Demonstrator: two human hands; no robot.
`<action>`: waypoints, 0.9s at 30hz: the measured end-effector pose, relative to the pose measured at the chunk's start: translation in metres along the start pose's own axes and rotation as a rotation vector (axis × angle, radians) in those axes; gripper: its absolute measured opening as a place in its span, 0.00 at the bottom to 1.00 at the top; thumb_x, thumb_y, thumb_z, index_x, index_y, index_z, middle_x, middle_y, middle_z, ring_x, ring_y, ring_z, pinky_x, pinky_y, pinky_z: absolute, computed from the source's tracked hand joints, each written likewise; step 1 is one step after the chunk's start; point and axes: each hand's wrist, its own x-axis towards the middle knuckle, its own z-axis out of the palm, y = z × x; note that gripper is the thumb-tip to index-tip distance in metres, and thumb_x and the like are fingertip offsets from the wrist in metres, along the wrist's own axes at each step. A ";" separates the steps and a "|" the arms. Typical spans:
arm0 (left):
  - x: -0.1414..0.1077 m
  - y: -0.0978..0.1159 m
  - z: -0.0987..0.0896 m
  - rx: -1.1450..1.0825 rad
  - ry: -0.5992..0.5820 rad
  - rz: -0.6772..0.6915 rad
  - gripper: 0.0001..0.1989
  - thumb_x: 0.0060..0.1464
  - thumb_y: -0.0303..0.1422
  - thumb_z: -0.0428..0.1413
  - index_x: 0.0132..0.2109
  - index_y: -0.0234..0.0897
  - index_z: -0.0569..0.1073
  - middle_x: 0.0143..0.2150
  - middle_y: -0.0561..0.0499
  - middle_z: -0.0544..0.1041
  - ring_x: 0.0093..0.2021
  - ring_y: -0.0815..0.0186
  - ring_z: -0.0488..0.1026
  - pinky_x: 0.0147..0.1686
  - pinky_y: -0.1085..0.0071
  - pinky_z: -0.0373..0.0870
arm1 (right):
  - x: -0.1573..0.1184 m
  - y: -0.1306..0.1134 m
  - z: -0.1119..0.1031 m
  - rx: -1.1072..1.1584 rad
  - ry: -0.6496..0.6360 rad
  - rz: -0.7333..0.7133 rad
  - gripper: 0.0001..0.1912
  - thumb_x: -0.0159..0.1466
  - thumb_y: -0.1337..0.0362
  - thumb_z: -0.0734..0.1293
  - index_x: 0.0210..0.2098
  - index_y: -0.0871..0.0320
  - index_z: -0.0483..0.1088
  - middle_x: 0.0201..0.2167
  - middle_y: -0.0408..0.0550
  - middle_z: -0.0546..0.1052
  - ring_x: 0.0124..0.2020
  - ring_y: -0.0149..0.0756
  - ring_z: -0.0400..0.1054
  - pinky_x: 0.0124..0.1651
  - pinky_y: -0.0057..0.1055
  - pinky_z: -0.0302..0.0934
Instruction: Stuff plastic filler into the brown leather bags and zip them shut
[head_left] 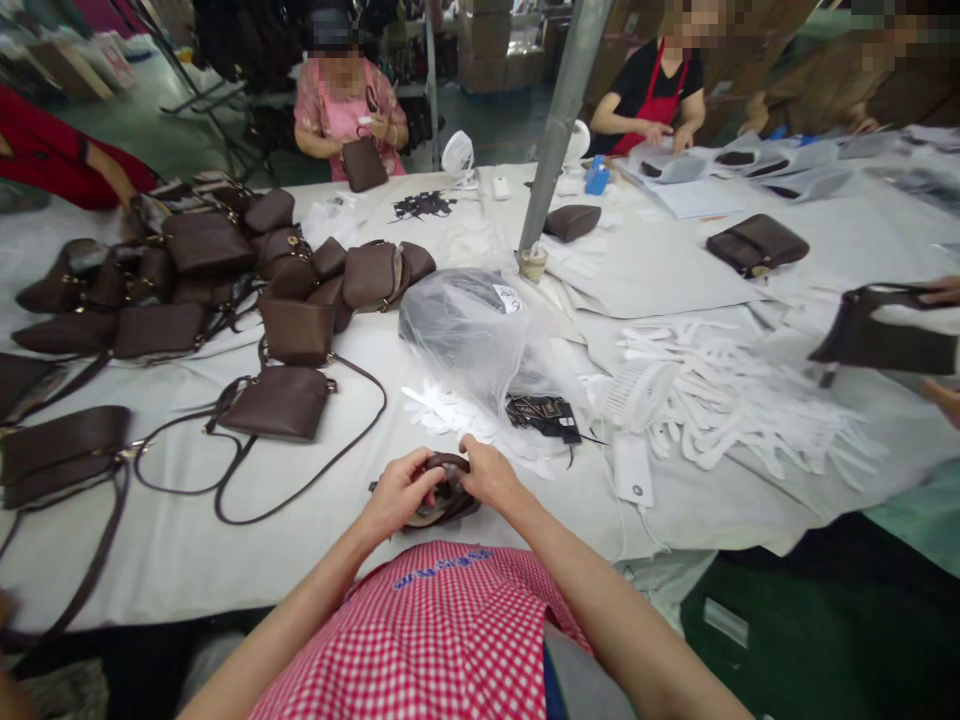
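A small brown handbag [448, 497] is on the white table right in front of my checked apron. My left hand [405, 490] grips the bag's left side, thumb and fingers closed at its opening. On the right side, my right hand [484, 472] has its fingers curled over the bag's upper edge. The bag's mouth faces up between the hands; its inside is mostly hidden. Just beyond lie black tags [544, 418] with gold print and a clear plastic bag [465, 325] with dark contents.
Brown handbags [210, 245] are heaped at the left, some with straps [300, 518] trailing. White strips [720, 400] lie in a pile at the right, beside a white handheld fan [636, 440]. A metal pole [562, 120] rises mid-table. Co-workers handle bags across the table and at the right.
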 end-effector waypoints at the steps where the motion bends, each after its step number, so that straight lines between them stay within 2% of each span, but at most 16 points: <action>1: 0.001 0.002 -0.001 -0.038 0.007 -0.030 0.09 0.57 0.37 0.51 0.37 0.35 0.69 0.23 0.58 0.68 0.21 0.72 0.67 0.25 0.76 0.66 | -0.002 -0.001 0.002 0.003 -0.011 0.021 0.16 0.61 0.63 0.64 0.48 0.58 0.61 0.38 0.53 0.76 0.39 0.42 0.71 0.35 0.29 0.56; 4: 0.000 0.002 0.001 -0.019 0.083 -0.024 0.09 0.53 0.35 0.55 0.40 0.35 0.68 0.28 0.56 0.71 0.23 0.72 0.68 0.25 0.76 0.67 | -0.005 -0.005 0.009 -0.048 -0.014 0.086 0.14 0.62 0.66 0.63 0.48 0.59 0.62 0.37 0.55 0.77 0.38 0.42 0.72 0.34 0.30 0.56; 6: -0.005 -0.004 0.007 0.054 0.153 0.022 0.16 0.51 0.31 0.56 0.47 0.35 0.66 0.37 0.51 0.74 0.27 0.70 0.72 0.30 0.73 0.71 | -0.004 -0.003 0.010 -0.026 -0.022 0.066 0.14 0.61 0.66 0.64 0.47 0.60 0.63 0.37 0.54 0.77 0.38 0.42 0.72 0.35 0.30 0.57; 8: -0.011 -0.009 0.013 0.086 0.203 0.075 0.23 0.52 0.29 0.55 0.56 0.36 0.62 0.48 0.44 0.72 0.34 0.68 0.75 0.35 0.68 0.75 | -0.003 0.006 0.006 0.149 -0.117 -0.044 0.16 0.58 0.62 0.68 0.44 0.59 0.66 0.34 0.49 0.76 0.36 0.39 0.71 0.35 0.29 0.58; 10: -0.019 -0.013 0.019 0.110 0.215 0.150 0.28 0.55 0.28 0.53 0.61 0.38 0.56 0.56 0.39 0.67 0.44 0.64 0.75 0.43 0.63 0.75 | -0.003 0.019 0.001 0.437 -0.252 -0.174 0.18 0.54 0.60 0.71 0.42 0.59 0.68 0.31 0.43 0.74 0.32 0.35 0.69 0.33 0.28 0.60; 12: -0.026 -0.013 0.022 0.213 0.185 0.263 0.30 0.56 0.29 0.54 0.64 0.38 0.54 0.62 0.36 0.61 0.57 0.57 0.68 0.54 0.56 0.69 | -0.005 0.034 -0.004 0.716 -0.324 -0.216 0.18 0.53 0.59 0.71 0.41 0.59 0.69 0.28 0.40 0.73 0.31 0.33 0.67 0.33 0.28 0.61; 14: -0.029 -0.011 0.024 0.371 0.098 0.362 0.29 0.55 0.31 0.57 0.62 0.37 0.57 0.67 0.34 0.53 0.66 0.50 0.55 0.60 0.50 0.60 | -0.009 0.044 -0.006 0.906 -0.296 -0.156 0.16 0.55 0.57 0.70 0.38 0.60 0.69 0.28 0.41 0.72 0.32 0.34 0.68 0.34 0.30 0.64; 16: -0.028 -0.010 0.025 0.519 0.003 0.387 0.24 0.53 0.32 0.59 0.56 0.35 0.64 0.69 0.34 0.47 0.68 0.48 0.49 0.62 0.49 0.58 | -0.014 0.049 -0.004 1.036 -0.263 -0.058 0.15 0.55 0.55 0.69 0.35 0.60 0.69 0.29 0.42 0.73 0.33 0.35 0.69 0.36 0.33 0.66; 18: -0.022 -0.011 0.027 0.641 -0.044 0.363 0.16 0.52 0.29 0.59 0.49 0.34 0.70 0.70 0.36 0.47 0.67 0.49 0.52 0.61 0.51 0.60 | -0.017 0.050 -0.001 1.148 -0.257 0.007 0.17 0.56 0.51 0.69 0.34 0.60 0.67 0.29 0.43 0.72 0.34 0.35 0.70 0.38 0.35 0.67; 21: -0.013 -0.016 0.030 0.765 -0.085 0.374 0.05 0.54 0.26 0.57 0.39 0.33 0.75 0.68 0.38 0.55 0.65 0.52 0.58 0.60 0.54 0.62 | -0.021 0.050 0.003 1.269 -0.231 0.040 0.19 0.56 0.48 0.68 0.33 0.59 0.66 0.32 0.43 0.72 0.36 0.36 0.71 0.41 0.36 0.67; 23: -0.009 -0.019 0.031 0.803 -0.122 0.398 0.05 0.55 0.26 0.55 0.37 0.32 0.76 0.67 0.39 0.57 0.64 0.54 0.59 0.61 0.57 0.62 | -0.024 0.054 0.008 1.312 -0.214 0.019 0.20 0.54 0.50 0.70 0.37 0.59 0.66 0.37 0.45 0.72 0.41 0.37 0.71 0.44 0.37 0.67; 25: -0.006 -0.021 0.032 0.840 -0.115 0.395 0.07 0.56 0.26 0.54 0.37 0.33 0.77 0.67 0.40 0.57 0.63 0.55 0.60 0.60 0.57 0.62 | -0.029 0.060 0.016 1.328 -0.253 -0.033 0.25 0.48 0.55 0.75 0.42 0.58 0.66 0.40 0.46 0.73 0.44 0.39 0.70 0.47 0.37 0.65; 27: -0.002 -0.020 0.035 0.900 -0.088 0.375 0.07 0.56 0.26 0.54 0.37 0.33 0.78 0.66 0.40 0.60 0.61 0.53 0.62 0.58 0.55 0.63 | -0.032 0.064 0.027 1.305 -0.299 -0.075 0.27 0.45 0.59 0.76 0.42 0.58 0.66 0.38 0.46 0.74 0.41 0.38 0.70 0.48 0.38 0.64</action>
